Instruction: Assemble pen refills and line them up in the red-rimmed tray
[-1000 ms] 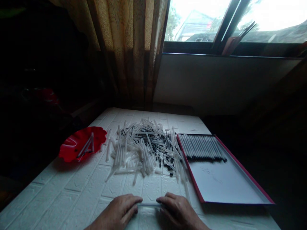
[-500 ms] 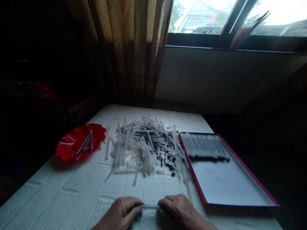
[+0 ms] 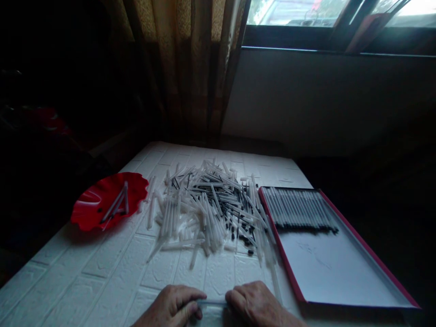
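Note:
Near the front edge of the table, my left hand (image 3: pixel 174 306) and my right hand (image 3: pixel 256 305) grip opposite ends of a thin, pale see-through pen (image 3: pixel 215 302). It lies level between them, its ends hidden by my fingers. Just beyond is a loose pile of clear pen barrels (image 3: pixel 213 227), dark refills (image 3: pixel 216 194) and small black caps (image 3: pixel 250 251). On the right, a shallow red-edged box (image 3: pixel 340 272) holds a neat row of pens (image 3: pixel 299 209) with black ends towards me.
A wavy-rimmed red bowl (image 3: pixel 85 206) with a few pen pieces (image 3: pixel 117 206) inside stands at the left. The table (image 3: pixel 91 281) has a white brick-patterned cover. Behind it hang a curtain (image 3: pixel 190 68) and a window (image 3: pixel 296 13).
The view has tilted down slightly, so the window sits higher and the box further right. Both hands keep hold of the pen, in nearly the same pose.

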The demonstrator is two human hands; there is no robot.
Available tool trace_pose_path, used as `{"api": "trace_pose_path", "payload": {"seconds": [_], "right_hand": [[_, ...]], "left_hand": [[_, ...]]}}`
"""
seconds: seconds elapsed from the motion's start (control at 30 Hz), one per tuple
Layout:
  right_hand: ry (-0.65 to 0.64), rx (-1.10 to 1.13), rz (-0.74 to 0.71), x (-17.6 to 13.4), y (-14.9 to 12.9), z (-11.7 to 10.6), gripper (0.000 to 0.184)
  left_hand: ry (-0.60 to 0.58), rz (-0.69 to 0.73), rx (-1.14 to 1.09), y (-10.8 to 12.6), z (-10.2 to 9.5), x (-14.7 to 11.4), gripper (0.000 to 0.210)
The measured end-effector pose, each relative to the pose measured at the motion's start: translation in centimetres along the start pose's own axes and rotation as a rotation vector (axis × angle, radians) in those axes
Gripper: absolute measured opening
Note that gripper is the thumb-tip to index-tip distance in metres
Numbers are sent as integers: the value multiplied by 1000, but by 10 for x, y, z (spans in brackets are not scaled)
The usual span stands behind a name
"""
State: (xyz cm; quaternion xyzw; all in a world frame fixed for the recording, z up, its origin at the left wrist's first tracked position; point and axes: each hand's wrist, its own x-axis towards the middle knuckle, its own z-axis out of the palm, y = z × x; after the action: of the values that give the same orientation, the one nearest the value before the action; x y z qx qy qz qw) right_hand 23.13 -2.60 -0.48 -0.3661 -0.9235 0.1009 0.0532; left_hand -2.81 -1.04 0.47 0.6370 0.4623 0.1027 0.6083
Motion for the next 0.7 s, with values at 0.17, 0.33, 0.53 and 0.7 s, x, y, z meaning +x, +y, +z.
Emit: {"api": "trace_pose_path", "payload": {"seconds": [0.17, 0.33, 0.53, 0.7], "right_hand": [[17, 15, -33, -1, 4, 15, 15], [61, 26, -25, -1, 2, 21, 15], [97, 31, 29, 3, 1, 21, 15], [115, 59, 124, 11, -3, 16, 11]], "left_hand": [[-22, -17, -17, 6, -2, 0, 32], [-16, -29, -45, 4, 0, 1, 31], [10, -22, 11, 10, -1, 5, 28], [29, -3, 35, 13, -3, 11, 24]]}}
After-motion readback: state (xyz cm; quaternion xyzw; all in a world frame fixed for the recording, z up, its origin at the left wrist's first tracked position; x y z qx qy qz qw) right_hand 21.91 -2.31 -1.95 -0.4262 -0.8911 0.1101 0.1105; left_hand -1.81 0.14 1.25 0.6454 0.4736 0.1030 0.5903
